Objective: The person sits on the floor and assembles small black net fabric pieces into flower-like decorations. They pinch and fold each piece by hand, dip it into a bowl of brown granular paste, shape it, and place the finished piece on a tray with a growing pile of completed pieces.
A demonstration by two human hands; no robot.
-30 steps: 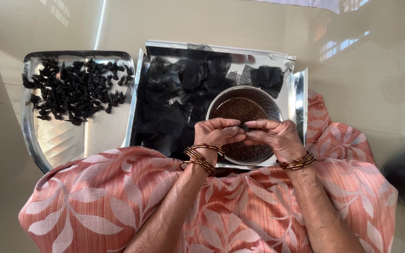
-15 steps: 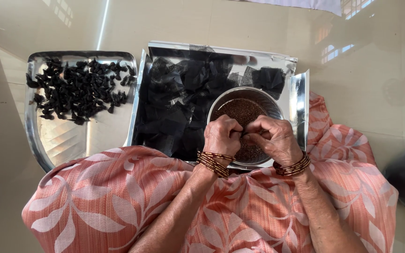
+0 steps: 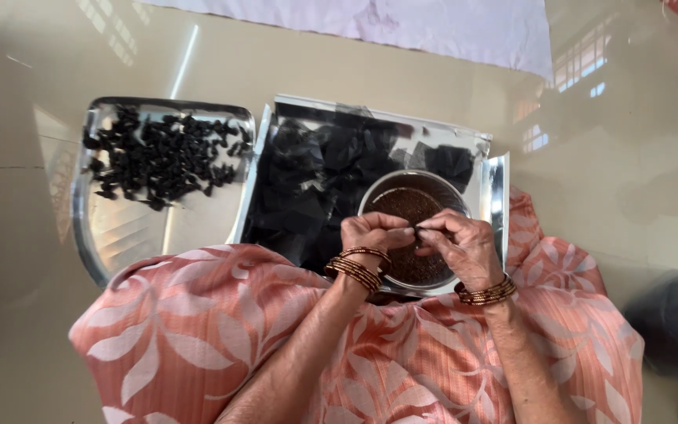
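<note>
- Steel bowl [image 3: 376, 194], round, full of fine dark brown grains, sits at 4 o'clock inside a shiny metal tray [image 3: 496, 196].
- Left hand [image 3: 372, 233] and right hand [image 3: 464, 247] meet over the bowl, fingertips touching.
- Both pinch one small dark piece [image 3: 416, 230] between thumbs and forefingers; too small to tell what it is.
- Bangles [image 3: 355, 268] on the left wrist, a second set on the right.
- Black crumpled pieces [image 3: 315, 169] fill the tray from 9 to 12 o'clock of the bowl.
- Second steel tray [image 3: 119, 235], at 9 o'clock, carries a heap of small black rolled bits [image 3: 158, 153] in its far half.
- Pink floral cloth [image 3: 198, 330] covers the lap at 6 o'clock.
</note>
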